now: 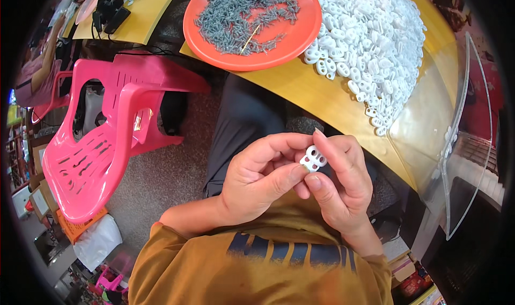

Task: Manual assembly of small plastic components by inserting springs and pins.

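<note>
The single fisheye view looks steeply down from the wearer's head, over the brown shirt [182,267] and outward to the yellow table [289,86]. The left hand [255,179] and right hand [343,179] sit close, near mid-frame; the pink plastic armchair [122,98] stands farther off, leftward.
</note>
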`<state>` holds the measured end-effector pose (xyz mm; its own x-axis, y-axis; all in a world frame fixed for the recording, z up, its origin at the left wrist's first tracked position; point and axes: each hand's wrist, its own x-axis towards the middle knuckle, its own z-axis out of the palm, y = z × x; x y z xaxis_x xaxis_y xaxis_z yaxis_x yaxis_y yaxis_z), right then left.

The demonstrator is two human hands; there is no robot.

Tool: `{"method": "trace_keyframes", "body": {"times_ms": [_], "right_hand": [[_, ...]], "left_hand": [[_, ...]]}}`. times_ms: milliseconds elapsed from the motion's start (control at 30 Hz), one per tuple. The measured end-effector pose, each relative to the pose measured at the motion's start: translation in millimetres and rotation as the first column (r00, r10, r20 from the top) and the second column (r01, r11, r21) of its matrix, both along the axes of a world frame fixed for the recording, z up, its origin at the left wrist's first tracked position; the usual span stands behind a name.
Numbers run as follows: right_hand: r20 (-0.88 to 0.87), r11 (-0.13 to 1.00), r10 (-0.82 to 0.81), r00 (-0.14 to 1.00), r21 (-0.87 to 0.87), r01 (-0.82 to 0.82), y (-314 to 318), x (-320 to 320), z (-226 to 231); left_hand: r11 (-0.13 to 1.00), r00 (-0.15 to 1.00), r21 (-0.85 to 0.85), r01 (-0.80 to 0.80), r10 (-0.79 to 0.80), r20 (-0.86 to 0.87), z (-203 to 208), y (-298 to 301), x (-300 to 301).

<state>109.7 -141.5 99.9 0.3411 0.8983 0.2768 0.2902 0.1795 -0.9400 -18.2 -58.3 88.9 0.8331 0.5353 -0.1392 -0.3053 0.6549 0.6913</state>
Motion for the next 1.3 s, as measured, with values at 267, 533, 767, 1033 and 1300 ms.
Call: {"method": "trace_keyframes", "body": {"times_ms": [267, 533, 767, 1033, 1300], "right_hand": [[0.037, 0.997, 0.065, 0.997, 0.028, -0.066, -1, 6, -3], [0.026, 0.995, 0.093, 0.995, 0.044, -0.094, -2, 8, -2], [-0.049, 0.993, 0.105, 0.993, 0.053, -0.103, -3, 5, -4], [0.048, 0.986, 0.052, 0.998, 0.155, -0.059, -2, 3, -14], [0.042, 0.976, 0.001, 0.999, 0.217, -0.011, -1, -3, -17]], "left_hand": [[0.998, 0.998, -0.025, 0.050, -0.049, 0.036, -6, 0, -4], [0.999, 0.998, 0.022, 0.049, -0.050, 0.027, -5, -1, -1], [0.999, 0.997, 0.044, 0.019, -0.022, 0.071, -9, -9, -1], [0.999, 0.992, 0.040, -0.008, 0.003, 0.128, -10, -14, 0], [0.990, 0.989, 0.144, -0.003, -0.018, 0.146, -10, -11, 0]]}}
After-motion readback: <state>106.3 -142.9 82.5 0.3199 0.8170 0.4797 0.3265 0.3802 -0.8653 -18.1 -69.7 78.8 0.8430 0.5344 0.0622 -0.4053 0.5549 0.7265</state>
